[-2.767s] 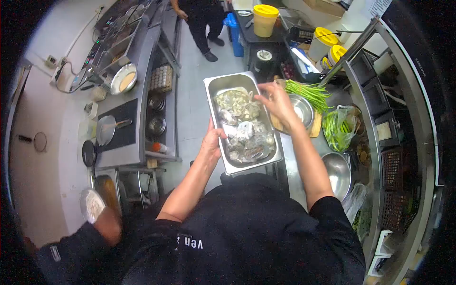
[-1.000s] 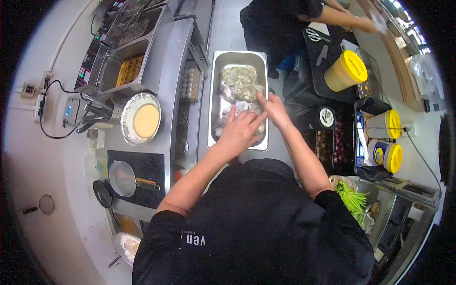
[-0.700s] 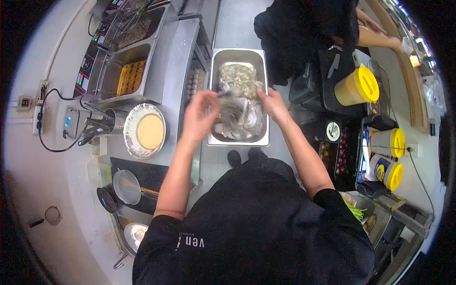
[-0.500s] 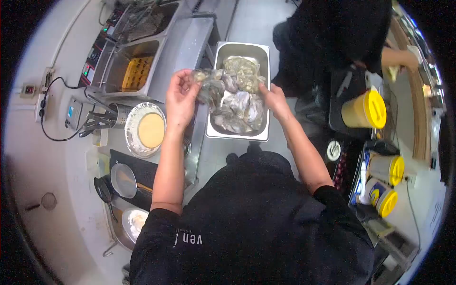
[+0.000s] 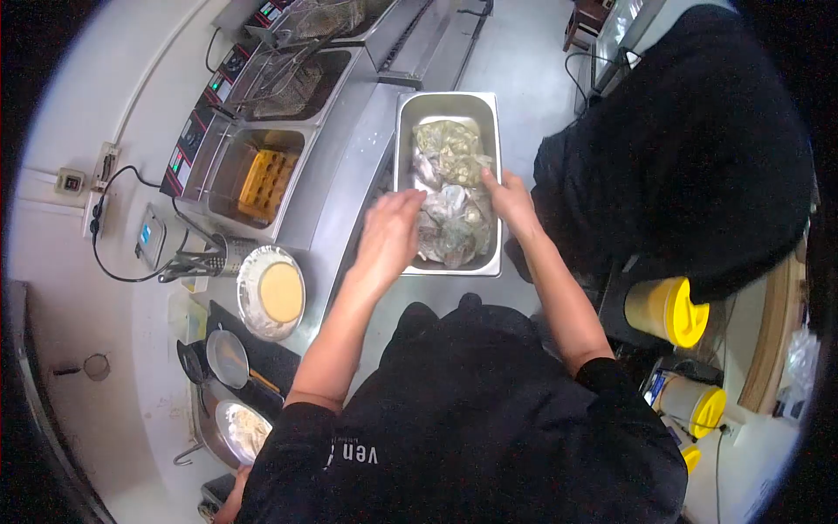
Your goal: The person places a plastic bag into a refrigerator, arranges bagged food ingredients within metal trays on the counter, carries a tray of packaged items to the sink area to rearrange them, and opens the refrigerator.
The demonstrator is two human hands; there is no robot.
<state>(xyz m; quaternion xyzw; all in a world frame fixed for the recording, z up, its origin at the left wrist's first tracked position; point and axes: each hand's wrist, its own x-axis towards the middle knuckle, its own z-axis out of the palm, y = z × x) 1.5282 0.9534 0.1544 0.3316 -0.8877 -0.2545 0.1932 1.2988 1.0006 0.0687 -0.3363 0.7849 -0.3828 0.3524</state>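
Observation:
A deep metal pan (image 5: 447,106) is in front of me, with several knotted clear plastic bags (image 5: 449,148) of greyish and pale green food in it; the exact food cannot be made out. My right hand (image 5: 513,203) grips the pan's right rim, thumb over the edge by a bag's knot. Across the left rim reaches my left hand (image 5: 390,236), fingertips at the bags near the middle. Its fingers are blurred and partly hidden, so whether they pinch a bag does not show.
Fryers (image 5: 262,175) with a yellow rack inside line the left. Below them stand a batter-smeared bowl (image 5: 271,319), a strainer (image 5: 229,358) and a bowl of pale food (image 5: 244,430). At right a person in black (image 5: 672,157) bends beside yellow-lidded tubs (image 5: 668,313).
The bag my left hand held up at the left rim is down in the pan. My left hand has turned over and moved right and down; my right hand stays on the rim.

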